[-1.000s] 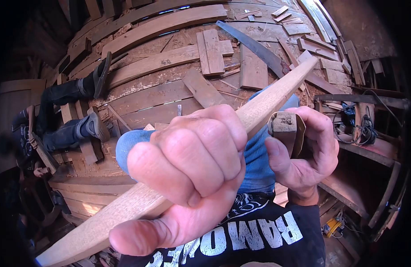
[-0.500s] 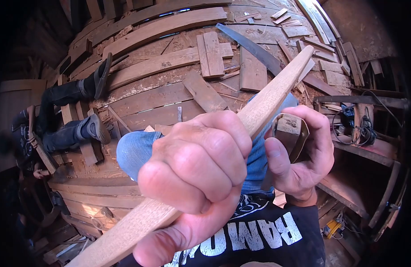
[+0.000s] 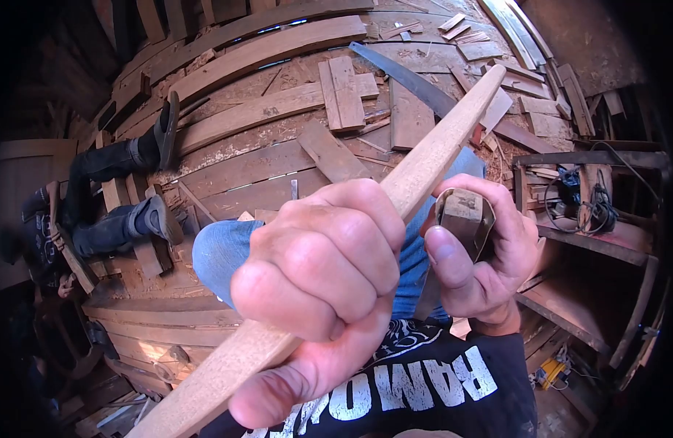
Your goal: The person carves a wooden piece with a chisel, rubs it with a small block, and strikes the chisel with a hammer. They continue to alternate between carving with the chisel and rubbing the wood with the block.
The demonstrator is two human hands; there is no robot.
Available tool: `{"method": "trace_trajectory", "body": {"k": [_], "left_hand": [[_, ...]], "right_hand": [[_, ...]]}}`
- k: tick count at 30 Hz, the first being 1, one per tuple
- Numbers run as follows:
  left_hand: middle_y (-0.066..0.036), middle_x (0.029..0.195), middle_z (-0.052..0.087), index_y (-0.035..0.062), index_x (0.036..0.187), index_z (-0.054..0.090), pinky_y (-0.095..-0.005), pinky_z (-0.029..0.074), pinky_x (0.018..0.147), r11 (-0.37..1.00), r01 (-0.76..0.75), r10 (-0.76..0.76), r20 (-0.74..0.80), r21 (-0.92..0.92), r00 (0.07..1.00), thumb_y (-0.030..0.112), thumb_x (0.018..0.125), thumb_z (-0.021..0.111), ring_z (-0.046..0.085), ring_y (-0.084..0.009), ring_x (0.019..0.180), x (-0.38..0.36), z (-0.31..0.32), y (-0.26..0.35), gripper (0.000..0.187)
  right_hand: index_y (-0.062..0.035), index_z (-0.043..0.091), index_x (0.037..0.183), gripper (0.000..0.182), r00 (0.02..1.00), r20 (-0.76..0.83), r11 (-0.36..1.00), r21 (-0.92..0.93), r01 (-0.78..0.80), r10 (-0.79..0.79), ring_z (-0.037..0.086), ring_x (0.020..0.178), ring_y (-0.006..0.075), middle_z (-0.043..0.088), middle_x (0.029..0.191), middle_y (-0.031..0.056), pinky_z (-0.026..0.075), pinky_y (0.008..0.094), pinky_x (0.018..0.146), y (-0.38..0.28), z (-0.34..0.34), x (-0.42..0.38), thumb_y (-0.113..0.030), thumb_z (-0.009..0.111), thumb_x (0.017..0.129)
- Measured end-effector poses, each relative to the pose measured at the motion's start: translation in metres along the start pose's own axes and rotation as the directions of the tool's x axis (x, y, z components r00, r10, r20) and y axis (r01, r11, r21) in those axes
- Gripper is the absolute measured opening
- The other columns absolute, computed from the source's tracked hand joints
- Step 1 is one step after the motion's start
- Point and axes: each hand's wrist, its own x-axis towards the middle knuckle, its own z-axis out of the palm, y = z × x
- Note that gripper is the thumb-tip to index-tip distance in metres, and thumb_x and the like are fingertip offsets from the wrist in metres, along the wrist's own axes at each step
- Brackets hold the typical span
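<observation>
My left hand point(image 3: 318, 266) is closed in a fist around a long pale wooden stick point(image 3: 442, 150). The stick slants from bottom left to a tapered end at upper right. Beside it, my right hand point(image 3: 489, 266) grips a small wooden block point(image 3: 464, 206) between thumb and curled fingers. A thin, bent sheet that looks like sandpaper wraps around the block's sides. The block is close to the stick's right side; whether they touch cannot be told. Below both hands are my jeans point(image 3: 223, 255) and a dark printed shirt point(image 3: 416, 379).
A handsaw point(image 3: 402, 73) lies among boards point(image 3: 340, 91) and offcuts on the plank floor. At right stands a metal-framed shelf point(image 3: 570, 314) with cables point(image 3: 599, 212). Another person point(image 3: 106, 186) sits at left, hands on a piece of wood. Something yellow point(image 3: 551, 374) lies lower right.
The stick's tapered end has shifted slightly up and left. My right hand, with the block, has moved a little left and the block has turned slightly. Both grips stay closed.
</observation>
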Motion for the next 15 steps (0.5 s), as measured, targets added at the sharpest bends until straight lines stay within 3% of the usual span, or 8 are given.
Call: {"method": "trace_trajectory", "body": {"k": [3,6,9,11,12,13,14,15], "left_hand": [[0.004,0.051,0.035,0.0175,0.061,0.034,-0.0270,0.031,0.056,0.998,0.053,-0.055,0.042,0.035,0.998,0.059,0.092,0.054,0.031,-0.0109,0.045,0.004,-0.008,0.005,0.055],[0.004,0.052,0.034,0.0176,0.061,0.035,-0.0289,0.031,0.060,0.978,0.152,-0.170,0.129,0.140,0.977,0.064,0.094,0.046,0.031,-0.0110,0.047,0.014,-0.026,0.001,0.058],[0.004,0.052,0.032,0.0115,0.067,0.047,-0.0294,0.033,0.061,0.961,0.190,-0.226,0.177,0.200,0.958,0.071,0.093,0.041,0.029,-0.0104,0.046,0.020,-0.043,-0.012,0.065],[0.003,0.054,0.032,0.0044,0.088,0.057,-0.0291,0.030,0.055,0.951,0.194,-0.269,0.334,0.243,0.903,0.078,0.091,0.035,0.029,-0.0102,0.048,0.025,-0.063,-0.015,0.077],[0.004,0.052,0.030,-0.0008,0.098,0.060,-0.0275,0.031,0.054,0.918,0.203,-0.293,0.238,0.341,0.926,0.077,0.091,0.037,0.028,-0.0092,0.047,0.021,-0.066,-0.012,0.081],[0.005,0.052,0.031,-0.0053,0.103,0.059,-0.0254,0.034,0.057,0.686,0.150,-0.174,-0.040,0.712,0.984,0.079,0.090,0.038,0.031,-0.0084,0.049,0.014,-0.046,-0.016,0.088],[0.004,0.052,0.032,-0.0079,0.106,0.058,-0.0240,0.038,0.062,0.577,0.112,-0.158,-0.024,0.809,0.987,0.082,0.087,0.038,0.035,-0.0079,0.053,0.018,-0.052,-0.019,0.094],[-0.004,0.066,0.051,-0.0100,0.111,0.057,-0.0288,0.047,0.073,0.539,0.167,-0.207,-0.063,0.826,0.976,0.087,0.082,0.039,0.053,-0.0126,0.069,0.020,-0.064,-0.015,0.103]], "right_hand": [[0.0026,0.061,0.108,0.034,0.999,-0.005,0.999,0.001,0.044,-0.044,0.060,0.056,0.0074,0.064,0.068,0.0022,0.046,0.0217,0.052,0.001,0.000,-0.002,-0.015,0.076,0.083],[0.0048,0.055,0.113,0.040,0.973,-0.089,0.953,0.238,-0.185,0.211,0.059,0.064,0.0132,0.063,0.076,0.0102,0.051,0.0256,0.058,-0.005,-0.008,-0.004,-0.025,0.066,0.090],[0.0040,0.054,0.117,0.035,0.909,-0.376,0.852,0.522,0.046,0.182,0.064,0.069,0.0145,0.066,0.083,0.0100,0.055,0.0273,0.063,-0.001,0.010,0.013,-0.013,0.068,0.090],[0.0030,0.057,0.101,0.030,0.861,-0.508,0.822,0.483,0.301,-0.016,0.066,0.063,0.0099,0.067,0.074,0.0057,0.052,0.0255,0.053,0.012,0.023,0.028,-0.017,0.075,0.086],[0.0027,0.057,0.099,0.030,0.853,-0.521,0.836,0.456,0.306,-0.027,0.067,0.062,0.0118,0.066,0.070,0.0062,0.053,0.0265,0.053,0.015,0.027,0.034,-0.017,0.075,0.085],[0.0024,0.057,0.097,0.030,0.848,-0.530,0.845,0.437,0.308,-0.035,0.069,0.061,0.0137,0.066,0.067,0.0066,0.053,0.0275,0.053,0.017,0.034,0.041,-0.017,0.076,0.084],[0.0016,0.057,0.094,0.031,0.809,-0.588,0.817,0.458,0.352,-0.019,0.068,0.059,0.0159,0.065,0.065,0.0075,0.053,0.0289,0.052,0.016,0.046,0.046,-0.019,0.077,0.083],[0.0009,0.057,0.092,0.031,0.769,-0.639,0.783,0.476,0.399,-0.003,0.067,0.057,0.0181,0.063,0.062,0.0083,0.052,0.0302,0.050,0.015,0.058,0.052,-0.020,0.077,0.082]]}}
